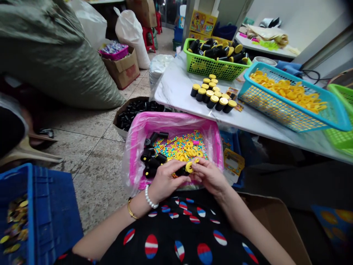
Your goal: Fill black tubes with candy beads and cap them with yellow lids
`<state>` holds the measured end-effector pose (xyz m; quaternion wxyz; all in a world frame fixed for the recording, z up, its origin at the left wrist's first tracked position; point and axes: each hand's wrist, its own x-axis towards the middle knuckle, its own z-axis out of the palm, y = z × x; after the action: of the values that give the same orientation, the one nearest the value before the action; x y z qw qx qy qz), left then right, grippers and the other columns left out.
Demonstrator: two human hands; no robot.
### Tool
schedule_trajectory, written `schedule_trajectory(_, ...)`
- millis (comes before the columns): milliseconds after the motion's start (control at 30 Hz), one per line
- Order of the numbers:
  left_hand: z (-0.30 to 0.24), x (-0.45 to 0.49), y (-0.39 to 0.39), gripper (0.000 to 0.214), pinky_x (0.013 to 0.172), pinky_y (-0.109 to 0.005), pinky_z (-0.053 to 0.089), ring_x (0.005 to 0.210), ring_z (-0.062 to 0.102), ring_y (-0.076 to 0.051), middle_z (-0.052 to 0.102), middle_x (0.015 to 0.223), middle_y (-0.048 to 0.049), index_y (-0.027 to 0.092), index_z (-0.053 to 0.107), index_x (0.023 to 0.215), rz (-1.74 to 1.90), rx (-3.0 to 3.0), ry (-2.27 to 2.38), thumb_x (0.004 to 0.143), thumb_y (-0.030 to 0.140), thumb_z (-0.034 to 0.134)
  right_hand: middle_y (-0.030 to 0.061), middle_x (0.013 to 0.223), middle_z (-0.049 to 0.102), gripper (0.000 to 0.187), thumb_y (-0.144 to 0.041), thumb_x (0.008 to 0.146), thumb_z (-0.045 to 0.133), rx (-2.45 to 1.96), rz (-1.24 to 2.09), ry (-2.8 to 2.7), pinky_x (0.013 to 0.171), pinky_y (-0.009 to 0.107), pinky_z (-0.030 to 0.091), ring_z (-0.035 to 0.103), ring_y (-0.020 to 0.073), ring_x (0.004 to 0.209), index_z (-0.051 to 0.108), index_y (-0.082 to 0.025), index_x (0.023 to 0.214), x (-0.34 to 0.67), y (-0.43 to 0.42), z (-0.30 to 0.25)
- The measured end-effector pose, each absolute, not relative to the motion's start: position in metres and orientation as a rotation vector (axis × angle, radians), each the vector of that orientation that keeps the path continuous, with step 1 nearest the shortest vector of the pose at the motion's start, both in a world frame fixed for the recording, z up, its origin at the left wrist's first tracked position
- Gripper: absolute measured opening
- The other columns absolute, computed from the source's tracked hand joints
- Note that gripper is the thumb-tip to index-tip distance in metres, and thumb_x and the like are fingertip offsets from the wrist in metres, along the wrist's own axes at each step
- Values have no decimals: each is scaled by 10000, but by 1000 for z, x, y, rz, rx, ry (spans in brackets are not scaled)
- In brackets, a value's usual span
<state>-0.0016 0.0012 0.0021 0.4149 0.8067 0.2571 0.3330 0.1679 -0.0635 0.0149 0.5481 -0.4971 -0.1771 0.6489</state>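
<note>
Over the pink-lined bin (176, 120); black tube (181, 171) crosswise in left hand (168, 180), end toward yellow ring (189, 167) in right hand (209, 177)

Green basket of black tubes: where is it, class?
In the head view, the green basket sits top centre on the marble table, left of the blue basket of yellow rings.

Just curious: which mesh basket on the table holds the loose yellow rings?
The blue plastic mesh basket at right; the green basket holds black tubes with yellow caps.
</note>
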Motion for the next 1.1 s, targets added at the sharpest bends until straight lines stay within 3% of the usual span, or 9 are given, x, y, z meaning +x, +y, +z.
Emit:
schedule_trajectory(100, 2, -1, 0, 355, 799, -333, 557, 874, 673, -195, 716, 955, -73, 179, 690, 1045, 860, 2012, 652, 723, 294, 784, -76, 501, 515, 287, -290, 640, 832, -1170, 1533, -348, 336, 107, 235, 339, -3, 364, 640, -144, 794, 158, -68, 15)
schedule_trajectory(167, 2, -1, -1, 366, 802, -332, 555, 878, 673, -195, 717, 960, -73, 181, 687, 1051, 876, 1996, 645, 718, 293, 787, -72, 516, 541, 313, -264, 619, 844, -1162, 1537, -306, 323, 113, 242, 382, 16, 366, 630, -165, 824, 157, -71, 16)
schedule_trajectory(267, 3, 0, -2, 377, 833, -333, 549, 907, 672, -195, 721, 981, -70, 185, 680, 1066, 893, 1969, 623, 715, 264, 791, -30, 565, 603, 266, -311, 676, 810, -1146, 1541, -304, 363, 135, 358, 499, 58, 428, 610, -164, 773, 157, -73, 17)
schedule_trajectory(433, 7, -2, -1, 346, 880, -341, 540, 955, 665, -188, 717, 1024, -68, 194, 672, 1098, 891, 1925, 616, 761, 194, 747, -9, 580, 633, 242, -297, 678, 813, -1157, 1554, -343, 368, 125, 408, 538, 66, 449, 625, -158, 744, 164, -74, 18)
schedule_trajectory(567, 9, -6, 1, 306, 885, -355, 542, 984, 657, -198, 700, 1071, -78, 211, 673, 1107, 942, 1842, 684, 804, 235, 707, -8, 622, 658, 241, -267, 643, 833, -1155, 1434, -276, 376, 126, 449, 599, 87, 498, 635, -168, 738, 175, -71, 22)
schedule_trajectory(733, 12, -4, 2, 338, 964, -354, 503, 1066, 632, -201, 673, 1147, -83, 201, 626, 1183, 859, 1886, 665, 846, 201, 646, -4, 712, 691, 211, -255, 668, 816, -1091, 1495, -271, 537, 199, 579, 658, 112, 577, 644, -174, 759, 167, -67, 26)
schedule_trajectory(967, 14, -2, 0, 314, 892, -315, 541, 1044, 648, -193, 654, 1164, -97, 183, 575, 1168, 740, 1748, 535, 866, 103, 541, -5, 720, 693, 212, -217, 651, 829, -1039, 1447, -223, 536, 178, 591, 683, 121, 611, 664, -165, 773, 176, -68, 27)
schedule_trajectory(1100, 14, -4, -2, 251, 961, -360, 522, 1116, 623, -213, 639, 1199, -117, 178, 570, 1115, 750, 1642, 493, 868, 132, 570, -21, 635, 677, 237, -170, 615, 840, -1097, 1359, -130, 457, 131, 560, 661, 101, 519, 666, -166, 775, 194, -74, 17)
